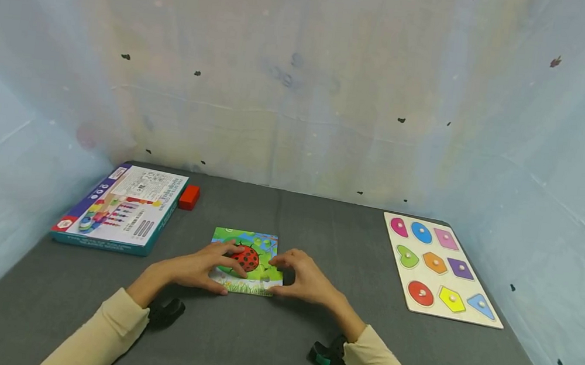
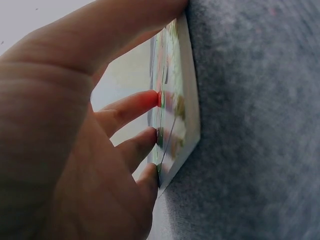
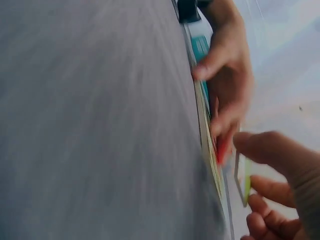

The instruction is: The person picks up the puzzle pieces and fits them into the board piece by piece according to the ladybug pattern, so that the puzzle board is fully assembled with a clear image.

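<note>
A square jigsaw puzzle [image 1: 252, 238] with a red ladybug on green leaves lies flat on the dark grey table. My left hand [image 1: 194, 268] rests its fingertips on the picture, with the thumb at the near left edge. In the left wrist view, the fingers [image 2: 132, 110] are spread and touch the puzzle's face. At the right side, my right hand [image 1: 309, 279] pinches a puzzle piece [image 1: 275, 275] between thumb and fingers. In the right wrist view this piece [image 3: 243, 182] stands raised over the board, its green edge showing.
At the back left lies a boxed toy set [image 1: 126, 207], with a red block [image 1: 189, 197] beside it. A white shape board [image 1: 403, 296] with several coloured knobbed pieces lies on the right. Pale sheeting [image 1: 286, 141] rises behind the table [image 1: 256, 343].
</note>
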Demonstrator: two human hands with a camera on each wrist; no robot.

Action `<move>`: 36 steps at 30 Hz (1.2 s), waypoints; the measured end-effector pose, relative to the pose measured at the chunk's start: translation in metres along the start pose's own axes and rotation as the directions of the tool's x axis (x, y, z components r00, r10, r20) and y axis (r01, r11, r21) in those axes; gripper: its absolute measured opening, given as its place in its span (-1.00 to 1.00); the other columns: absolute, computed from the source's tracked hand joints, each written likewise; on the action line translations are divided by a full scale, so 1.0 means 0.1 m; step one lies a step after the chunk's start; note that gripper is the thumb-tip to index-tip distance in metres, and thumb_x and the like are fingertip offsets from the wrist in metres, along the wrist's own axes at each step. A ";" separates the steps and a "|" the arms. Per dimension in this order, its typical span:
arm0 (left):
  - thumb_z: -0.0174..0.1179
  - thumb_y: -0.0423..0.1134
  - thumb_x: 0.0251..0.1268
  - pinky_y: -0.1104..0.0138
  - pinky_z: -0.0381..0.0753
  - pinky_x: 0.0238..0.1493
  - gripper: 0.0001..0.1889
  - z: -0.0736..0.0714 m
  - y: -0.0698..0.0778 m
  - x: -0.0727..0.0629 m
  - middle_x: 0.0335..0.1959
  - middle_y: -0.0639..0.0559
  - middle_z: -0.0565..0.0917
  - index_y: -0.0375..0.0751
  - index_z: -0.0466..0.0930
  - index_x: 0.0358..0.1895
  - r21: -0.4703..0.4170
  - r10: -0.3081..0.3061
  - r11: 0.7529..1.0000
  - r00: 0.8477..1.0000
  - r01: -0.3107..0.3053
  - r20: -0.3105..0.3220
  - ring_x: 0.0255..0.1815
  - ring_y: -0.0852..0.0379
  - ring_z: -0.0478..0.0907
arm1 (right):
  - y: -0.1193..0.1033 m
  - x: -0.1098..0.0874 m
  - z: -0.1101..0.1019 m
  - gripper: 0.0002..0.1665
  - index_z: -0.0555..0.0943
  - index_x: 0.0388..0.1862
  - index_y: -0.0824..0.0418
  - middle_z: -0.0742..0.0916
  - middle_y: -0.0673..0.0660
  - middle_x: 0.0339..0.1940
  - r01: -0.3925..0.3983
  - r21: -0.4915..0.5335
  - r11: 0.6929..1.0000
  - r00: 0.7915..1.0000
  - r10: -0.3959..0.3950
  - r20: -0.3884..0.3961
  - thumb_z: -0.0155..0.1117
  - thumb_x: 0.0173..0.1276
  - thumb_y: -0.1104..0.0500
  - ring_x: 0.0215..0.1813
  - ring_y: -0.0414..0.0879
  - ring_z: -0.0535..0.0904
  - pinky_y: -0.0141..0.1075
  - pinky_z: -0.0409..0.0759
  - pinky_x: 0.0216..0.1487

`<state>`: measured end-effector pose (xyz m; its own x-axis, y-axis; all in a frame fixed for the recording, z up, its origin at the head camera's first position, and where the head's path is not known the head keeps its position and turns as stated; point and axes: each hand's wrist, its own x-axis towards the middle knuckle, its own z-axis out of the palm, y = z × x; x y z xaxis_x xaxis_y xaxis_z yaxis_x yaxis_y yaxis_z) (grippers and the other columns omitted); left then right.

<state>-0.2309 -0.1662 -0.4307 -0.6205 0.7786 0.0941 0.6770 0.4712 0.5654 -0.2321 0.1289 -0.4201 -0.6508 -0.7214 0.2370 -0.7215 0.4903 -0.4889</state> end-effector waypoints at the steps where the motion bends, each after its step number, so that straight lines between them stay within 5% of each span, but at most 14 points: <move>1: 0.31 0.00 0.10 -0.32 -0.06 0.21 -0.60 0.00 0.00 0.00 0.39 -0.24 0.20 0.19 0.56 0.07 -0.004 -0.003 1.000 1.000 0.003 0.002 0.42 -0.37 -0.11 | -0.03 0.05 0.03 -0.41 0.57 0.07 0.18 0.58 0.03 -0.05 -0.007 -0.011 1.000 1.000 0.007 0.011 0.44 0.08 -0.03 -0.06 -0.11 0.47 -0.23 0.47 -0.03; 9: 0.32 0.00 0.09 -0.32 -0.08 0.22 -0.61 0.02 -0.02 -0.01 0.39 -0.22 0.20 0.19 0.59 0.04 -0.020 -0.005 1.000 1.000 0.005 0.005 0.42 -0.36 -0.12 | -0.11 0.23 0.19 -0.45 0.60 0.08 0.14 0.67 0.00 -0.02 0.005 -0.048 0.999 0.996 0.000 0.089 0.41 0.12 -0.04 -0.08 -0.12 0.47 -0.24 0.38 0.02; 21: 0.34 -0.05 0.08 -0.30 0.06 0.17 -0.65 0.03 0.00 0.03 0.34 -0.24 0.26 0.14 0.61 -0.01 0.050 0.096 0.994 0.994 -0.094 -0.051 0.36 -0.35 0.07 | -0.11 0.21 0.22 -0.42 0.61 0.07 0.15 0.58 0.08 -0.01 0.008 -0.056 0.998 0.999 -0.006 0.038 0.44 0.09 -0.05 0.03 -0.10 0.43 -0.21 0.39 0.08; 30: 0.33 -0.09 0.09 -0.31 -0.05 0.23 -0.67 0.01 0.08 0.03 0.32 -0.15 0.34 0.12 0.61 -0.03 0.062 0.011 0.998 1.000 -0.010 -0.020 0.42 -0.36 -0.09 | -0.07 0.19 0.22 -0.46 0.61 0.04 0.19 0.58 0.08 0.01 0.064 -0.084 0.994 0.998 -0.062 0.026 0.40 0.12 -0.04 0.05 -0.06 0.44 -0.17 0.39 0.10; 36: 0.29 -0.14 0.14 -0.13 0.17 0.26 -0.73 0.02 0.13 0.06 0.37 -0.14 0.26 0.07 0.56 -0.06 0.027 -0.028 0.999 0.999 0.027 0.023 0.44 -0.20 -0.01 | -0.06 0.20 0.21 -0.46 0.61 0.03 0.22 0.58 0.10 -0.01 0.074 -0.051 0.996 0.997 -0.074 0.019 0.41 0.11 -0.02 0.02 -0.06 0.45 -0.18 0.40 0.07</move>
<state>-0.2247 -0.1545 -0.4244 -0.6298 0.7745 0.0599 0.6704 0.5030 0.5455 -0.2360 0.1010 -0.4302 -0.5913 -0.7648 0.2561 -0.7791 0.4596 -0.4263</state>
